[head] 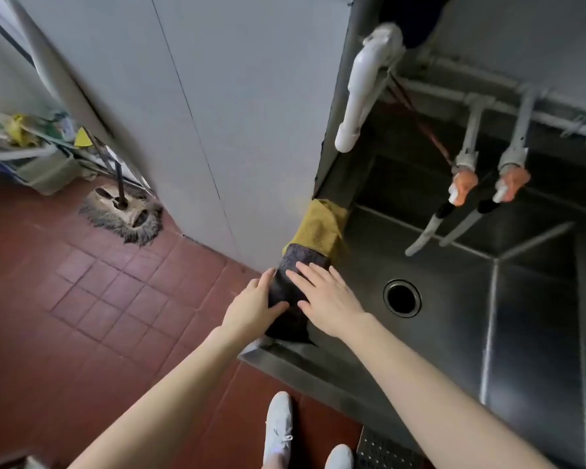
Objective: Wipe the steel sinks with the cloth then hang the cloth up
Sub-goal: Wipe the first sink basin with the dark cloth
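— Left hand [252, 309] first: what is it doing?
— It clasps the dark cloth [290, 282] from the outer side of the sink's left rim, thumb laid across the top, fingers reaching down the outside face.
— Now sweep from the far left.
— Low against the wall stands a greenish bin [46, 172]. Over it lies a jumble of yellow and green things [21, 130], too blurred to name. Whether they sit in the bin or on a tray above it, I cannot tell. Near it a mop [122, 214] rests head down on the red tiled floor [92, 299], its strands splayed. A pale panel [217, 113] rises between the mop and the sink.
— And the cloth itself?
— Draped over the left rim of the steel sink [318, 365], near the front corner. Touching its far end, a yellow cloth [322, 228] hangs over the same rim.
— The other hand?
— Right hand [325, 304] lies flat on the dark cloth, fingers straight and spread, pressing it from the basin side. Both hands touch the cloth, just beside each other.
— What is in the basin?
— A round drain [402, 297] in its floor. Above the back, a white pipe [361, 93] bends down, and further right two taps [460, 186] with orange handles point into the basin.
— Below?
— White shoes [278, 424] on the tiles.
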Available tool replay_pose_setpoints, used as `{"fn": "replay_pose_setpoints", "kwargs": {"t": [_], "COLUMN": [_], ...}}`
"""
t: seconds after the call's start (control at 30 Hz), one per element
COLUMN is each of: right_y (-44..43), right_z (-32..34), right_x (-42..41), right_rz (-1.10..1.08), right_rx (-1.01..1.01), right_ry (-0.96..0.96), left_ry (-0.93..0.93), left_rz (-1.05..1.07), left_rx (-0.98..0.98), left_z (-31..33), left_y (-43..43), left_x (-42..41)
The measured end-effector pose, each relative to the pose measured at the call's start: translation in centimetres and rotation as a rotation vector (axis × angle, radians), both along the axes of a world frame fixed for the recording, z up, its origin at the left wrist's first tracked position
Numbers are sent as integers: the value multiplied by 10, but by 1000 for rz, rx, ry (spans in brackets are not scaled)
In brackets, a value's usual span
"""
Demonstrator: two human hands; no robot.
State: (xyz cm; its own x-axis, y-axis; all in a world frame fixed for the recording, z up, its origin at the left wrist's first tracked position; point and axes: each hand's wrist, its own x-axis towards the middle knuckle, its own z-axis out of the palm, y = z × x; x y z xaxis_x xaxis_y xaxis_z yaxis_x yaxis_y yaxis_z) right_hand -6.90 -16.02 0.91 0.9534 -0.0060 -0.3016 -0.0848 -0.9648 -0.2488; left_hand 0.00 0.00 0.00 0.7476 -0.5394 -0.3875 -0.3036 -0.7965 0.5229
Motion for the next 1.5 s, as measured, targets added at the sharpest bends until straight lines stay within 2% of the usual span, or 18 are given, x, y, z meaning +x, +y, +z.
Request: {"fn": "replay_pose_setpoints", "kwargs": {"t": [0.13,0.3,0.57,0.77,0.9,1.0,1.1,1.2,1.4,1.5], "right_y": [2,-1,-3,-19,-47,-78,-114,-153,-229,-253], "right_z": [-10,-16,-11,5,23,40,52,50,-5,-49], "right_x": [6,1,1,7,-1,-22,-51,-77,-125,-142], "right_rz": [45,57,107,162,193,181,86,5,-134,-213], "right_rx": [-86,-101,-41,63,183,202,176,231,345,221], "right_ry": [-52,-95,-100,-276,-390,-314,-190,-132,90,67], "left_ry": [-12,-47,-191,-368,-393,-414,-433,-375,-288,-253], "left_rz": [17,80,87,-42,-103,-154,-232,-295,-463,-560], "left_rx": [-72,-107,-83,-151,-245,-267,-207,-102,71,61], "left_z": [-7,-3,14,46,71,81,80,70,12,-20], "left_y": [-1,2,3,-3,-22,-44,-78,-121,-208,-239], "left_x": [7,6,6,-13,-27,-36,-46,-57,-76,-77]}}
